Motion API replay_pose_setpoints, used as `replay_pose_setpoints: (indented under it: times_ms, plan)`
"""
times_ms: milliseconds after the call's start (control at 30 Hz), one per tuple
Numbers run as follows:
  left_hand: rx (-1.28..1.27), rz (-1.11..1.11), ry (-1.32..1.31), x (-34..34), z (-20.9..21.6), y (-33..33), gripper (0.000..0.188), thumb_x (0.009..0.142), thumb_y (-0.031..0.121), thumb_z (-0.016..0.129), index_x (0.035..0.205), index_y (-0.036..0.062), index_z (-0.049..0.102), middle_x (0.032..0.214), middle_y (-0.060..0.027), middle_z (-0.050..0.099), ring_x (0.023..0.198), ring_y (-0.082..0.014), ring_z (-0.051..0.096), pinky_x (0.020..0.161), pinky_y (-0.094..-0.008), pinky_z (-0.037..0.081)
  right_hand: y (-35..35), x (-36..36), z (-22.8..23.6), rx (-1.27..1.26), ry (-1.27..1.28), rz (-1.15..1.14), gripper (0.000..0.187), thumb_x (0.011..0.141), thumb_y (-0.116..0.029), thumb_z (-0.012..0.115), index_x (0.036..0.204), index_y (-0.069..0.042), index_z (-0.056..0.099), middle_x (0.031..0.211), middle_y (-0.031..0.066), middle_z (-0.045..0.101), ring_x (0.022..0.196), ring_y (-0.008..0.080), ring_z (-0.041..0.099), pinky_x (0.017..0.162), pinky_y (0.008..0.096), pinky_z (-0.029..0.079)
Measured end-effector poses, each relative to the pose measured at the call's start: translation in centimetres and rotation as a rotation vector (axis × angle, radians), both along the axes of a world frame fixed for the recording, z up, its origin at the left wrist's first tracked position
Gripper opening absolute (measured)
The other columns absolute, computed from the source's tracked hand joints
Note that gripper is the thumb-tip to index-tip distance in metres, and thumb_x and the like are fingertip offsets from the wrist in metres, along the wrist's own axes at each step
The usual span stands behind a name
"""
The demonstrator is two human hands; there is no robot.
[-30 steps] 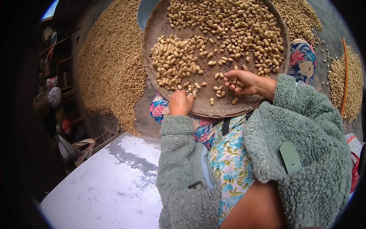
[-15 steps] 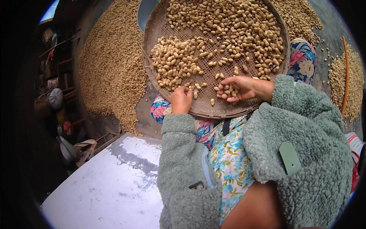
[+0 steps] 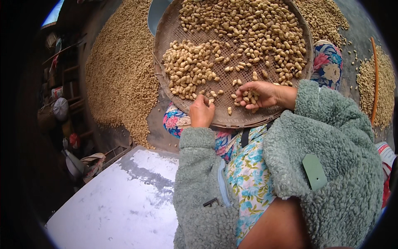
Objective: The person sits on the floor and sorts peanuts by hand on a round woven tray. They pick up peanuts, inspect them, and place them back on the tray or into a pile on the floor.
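A round woven bamboo tray rests across my lap, bearing unshelled peanuts. One pile of peanuts lies on its left side, and a wider spread of peanuts covers the far and right side. My right hand is cupped palm up over the near right part, its curled fingers around several peanuts. Over the near rim, my left hand has its fingers bent and drawn together beside a few loose peanuts; what lies between the fingertips is hidden.
Large heaps of peanuts cover the floor at left, far right and right. A blue-grey basin touches the tray's far left. An orange pole lies at right. A white board is at lower left, by dark shelves with clutter.
My left hand has moved slightly right along the near rim, its fingers now closer to the loose peanuts. My right hand stays nearly still with its peanuts.
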State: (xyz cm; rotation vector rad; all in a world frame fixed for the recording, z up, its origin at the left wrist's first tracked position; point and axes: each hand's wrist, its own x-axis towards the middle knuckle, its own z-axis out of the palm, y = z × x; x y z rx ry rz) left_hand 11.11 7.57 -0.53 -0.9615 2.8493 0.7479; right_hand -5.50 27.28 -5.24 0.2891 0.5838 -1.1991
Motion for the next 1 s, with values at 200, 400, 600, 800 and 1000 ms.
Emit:
replay_pose_setpoints:
  times_ms: [200, 400, 600, 800, 1000]
  plan:
    - [0.179, 0.053, 0.040, 0.0, 0.4, 0.1, 0.022, 0.070, 0.006, 0.074, 0.085, 0.0012, 0.058, 0.076, -0.0160, 0.064, 0.067, -0.0302, 0.064, 0.063, -0.0382, 0.051, -0.2, 0.1, 1.4, 0.074, 0.042, -0.017, 0.032, 0.097, -0.034, 0.049, 0.110, -0.008, 0.063, 0.103, 0.0073, 0.067, 0.093, 0.0215, 0.068, 0.076, 0.0376, 0.059]
    - [0.258, -0.143, 0.161, -2.3, 2.4, 1.1, 0.024, 0.076, -0.003, 0.068, 0.099, 0.0012, 0.062, 0.092, -0.0096, 0.063, 0.070, -0.0162, 0.062, 0.065, -0.0284, 0.051, 0.0, -0.3, 1.1, 0.075, -0.049, -0.082, 0.034, 0.098, -0.036, 0.049, 0.115, -0.010, 0.062, 0.107, 0.0092, 0.066, 0.094, 0.0230, 0.067, 0.081, 0.0422, 0.057]
    - [0.020, -0.247, 0.164, -1.3, -0.4, -0.2, 0.019, 0.078, 0.002, 0.069, 0.097, 0.0003, 0.066, 0.091, -0.0093, 0.061, 0.071, -0.0182, 0.062, 0.064, -0.0298, 0.050, 0.3, -0.8, 1.4, 0.089, -0.042, -0.135, 0.032, 0.096, -0.032, 0.052, 0.115, -0.008, 0.062, 0.107, 0.0090, 0.065, 0.099, 0.0240, 0.067, 0.083, 0.0420, 0.057]
    - [0.455, -0.078, 0.277, -2.7, 2.9, 0.4, 0.024, 0.081, 0.012, 0.072, 0.101, -0.0002, 0.068, 0.096, -0.0070, 0.064, 0.078, -0.0148, 0.061, 0.068, -0.0281, 0.050, 0.6, -1.1, 1.6, 0.074, -0.042, -0.148, 0.033, 0.096, -0.033, 0.052, 0.115, -0.008, 0.061, 0.110, 0.0089, 0.064, 0.099, 0.0245, 0.066, 0.083, 0.0425, 0.057]
    - [-0.396, -0.050, -0.180, -0.1, 0.0, -1.8, 0.057, 0.079, 0.000, 0.056, 0.135, -0.0015, 0.043, 0.133, -0.0291, 0.041, 0.120, -0.0451, 0.044, 0.100, -0.0476, 0.041, 0.6, -1.3, 1.1, -0.004, -0.111, -0.148, 0.028, 0.094, -0.028, 0.055, 0.113, -0.007, 0.063, 0.105, 0.0087, 0.067, 0.092, 0.0204, 0.069, 0.073, 0.0370, 0.062]
